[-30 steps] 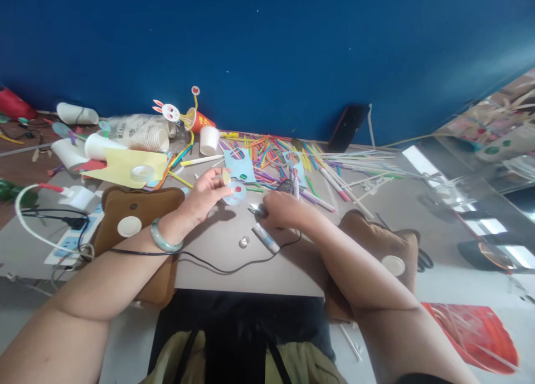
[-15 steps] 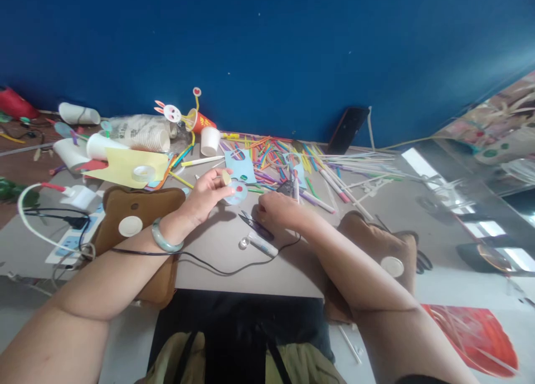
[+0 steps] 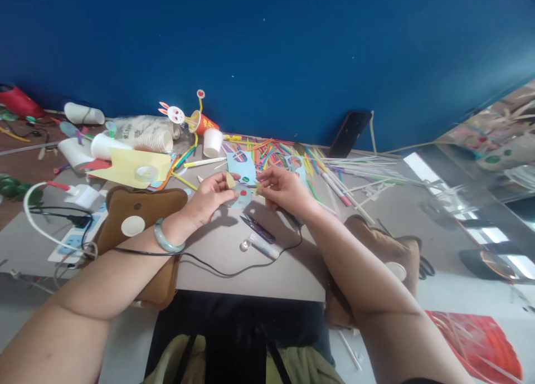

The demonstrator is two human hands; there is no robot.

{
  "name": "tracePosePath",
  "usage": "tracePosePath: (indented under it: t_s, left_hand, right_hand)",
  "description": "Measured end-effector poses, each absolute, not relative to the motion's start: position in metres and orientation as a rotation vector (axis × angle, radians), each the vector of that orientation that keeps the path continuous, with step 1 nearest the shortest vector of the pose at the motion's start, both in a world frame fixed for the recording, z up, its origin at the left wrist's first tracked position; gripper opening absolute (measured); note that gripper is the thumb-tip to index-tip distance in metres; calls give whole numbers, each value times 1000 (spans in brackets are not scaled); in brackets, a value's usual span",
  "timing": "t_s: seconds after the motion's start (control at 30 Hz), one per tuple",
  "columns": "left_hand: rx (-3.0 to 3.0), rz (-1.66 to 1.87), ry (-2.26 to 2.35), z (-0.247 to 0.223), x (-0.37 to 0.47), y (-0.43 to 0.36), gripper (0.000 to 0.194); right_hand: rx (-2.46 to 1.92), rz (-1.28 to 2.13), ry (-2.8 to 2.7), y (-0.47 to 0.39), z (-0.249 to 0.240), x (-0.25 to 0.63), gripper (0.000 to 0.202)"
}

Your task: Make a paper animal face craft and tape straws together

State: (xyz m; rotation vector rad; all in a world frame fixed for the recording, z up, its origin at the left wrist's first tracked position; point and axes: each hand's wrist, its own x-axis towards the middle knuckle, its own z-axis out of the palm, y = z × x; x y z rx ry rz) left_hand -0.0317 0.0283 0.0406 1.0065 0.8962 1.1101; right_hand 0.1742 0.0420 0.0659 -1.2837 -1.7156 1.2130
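Observation:
My left hand (image 3: pixel 209 199), with a pale green bangle (image 3: pixel 165 239) on its wrist, pinches a small pale yellow paper piece (image 3: pixel 230 180). Right at its fingertips is a light blue paper disc (image 3: pixel 242 195) with a red spot; whether the fingers hold the disc too, I cannot tell. On the disc's other side, my right hand (image 3: pixel 288 190) has thumb and fingers closed on a small pale yellowish piece (image 3: pixel 259 189), its shape unclear. Below the hands lie dark-handled scissors (image 3: pixel 258 229), a clear tube (image 3: pixel 264 246) and a small whitish round cap (image 3: pixel 245 244).
Colourful sticks and pens (image 3: pixel 271 152) are heaped along the blue wall. Paper cups (image 3: pixel 213 142), yellow paper (image 3: pixel 125 168) and a rabbit figure (image 3: pixel 175 114) stand left. Brown cushions (image 3: pixel 144 219) flank the work spot. A black cable (image 3: pixel 217 272) crosses the table; a phone (image 3: pixel 350 133) leans on the wall.
My right hand has risen from beside the scissors and moved toward the disc, with a small piece now between its fingers. My left hand keeps the yellow piece, nearly still.

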Motion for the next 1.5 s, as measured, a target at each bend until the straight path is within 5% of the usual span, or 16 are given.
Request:
tracePosePath:
  t_s: [0.1,0.3,0.57,0.77,1.0,1.5]
  left_hand:
    - [955,1109,872,41,-32,29,42]
    - [892,1082,859,40,-34,30,44]
    - [838,1035,846,48,-33,29,37]
    - [850,971,878,48,-35,30,35]
    - [854,956,898,47,-35,29,36]
    - [922,947,796,42,-36,28,35]
  right_hand:
    - [-1164,1329,-1556,43,65,172,36]
    - [-1068,1399,-1390,45,64,171,14]
    - [-1078,1512,-1321,41,66,168,14]
    - [-1098,1388,-1426,39,69,167,22]
    - [-1212,1129,-1583,37,67,166,10]
    - [-1118,1332,-1487,35,66,162,31]
